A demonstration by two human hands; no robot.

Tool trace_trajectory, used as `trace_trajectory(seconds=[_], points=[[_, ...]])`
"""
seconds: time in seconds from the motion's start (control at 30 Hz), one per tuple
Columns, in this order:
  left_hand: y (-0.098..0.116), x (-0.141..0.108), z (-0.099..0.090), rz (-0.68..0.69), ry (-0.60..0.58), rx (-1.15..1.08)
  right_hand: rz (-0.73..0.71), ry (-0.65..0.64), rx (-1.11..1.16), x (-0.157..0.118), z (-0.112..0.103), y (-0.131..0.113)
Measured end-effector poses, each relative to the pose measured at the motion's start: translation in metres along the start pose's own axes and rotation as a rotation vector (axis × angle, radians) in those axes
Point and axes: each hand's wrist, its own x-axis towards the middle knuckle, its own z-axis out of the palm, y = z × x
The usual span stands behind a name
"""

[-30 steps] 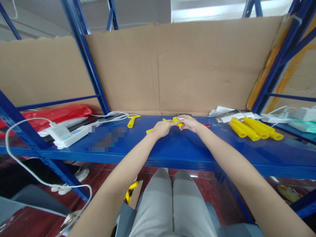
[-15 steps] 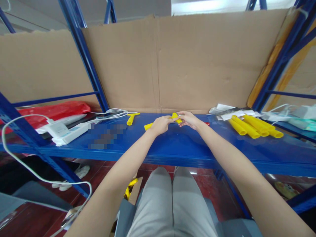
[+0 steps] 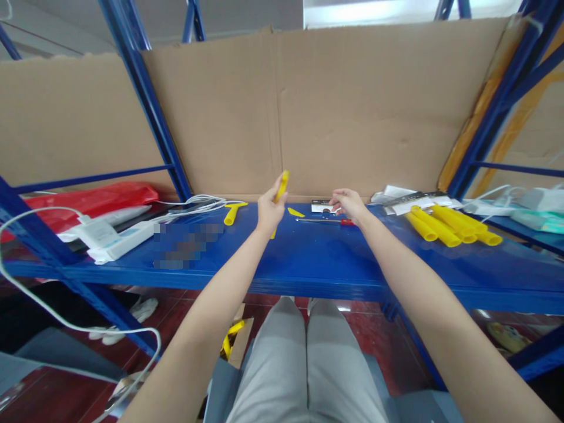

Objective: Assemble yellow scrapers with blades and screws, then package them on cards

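Note:
My left hand [image 3: 268,210] is closed around a yellow plastic T-shaped piece [image 3: 282,187]. One end rises above the fingers and another shows below the hand; its middle is hidden. To the right, my right hand [image 3: 350,205] is low over the shelf with bent fingers drawn together; whatever is at its fingertips is too small to make out. Beside those fingers lies a black-and-white packet [image 3: 321,205]. A screwdriver with a red handle [image 3: 347,222] lies just below the right hand, its shaft pointing left. Between the hands rests a small curved yellow piece [image 3: 296,212].
Another yellow T-shaped piece [image 3: 233,213] lies left on the blue shelf [image 3: 308,258], near a white power strip [image 3: 126,239] with cables. Several yellow tubes [image 3: 440,226] lie at right. Cardboard [image 3: 352,111] stands behind. Below, a box holds yellow parts [image 3: 231,338].
My hands have parted. The left lifted the yellow T-shaped piece up and left, turning it upright; the right let go of it and moved right, uncovering the packet and screwdriver.

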Motion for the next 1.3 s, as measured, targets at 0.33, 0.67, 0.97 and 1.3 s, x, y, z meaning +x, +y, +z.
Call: trace_trajectory(seconds=[0.33,0.67,0.97,1.3], points=[[-0.009,0.008,-0.014,-0.676,0.108,-0.514,-0.169,0.153,-0.82,0.031,-0.032,0.032],[-0.008,0.005,-0.008,-0.774,0.133,-0.565,-0.152,-0.048,-1.081,0.04,-0.021,0.041],[-0.006,0.006,-0.004,-0.739,0.105,-0.568,-0.18,-0.268,-1.256,0.046,-0.022,0.029],[0.004,0.002,-0.002,-0.766,0.124,-0.646,-0.194,-0.207,-1.264,0.054,-0.018,0.039]])
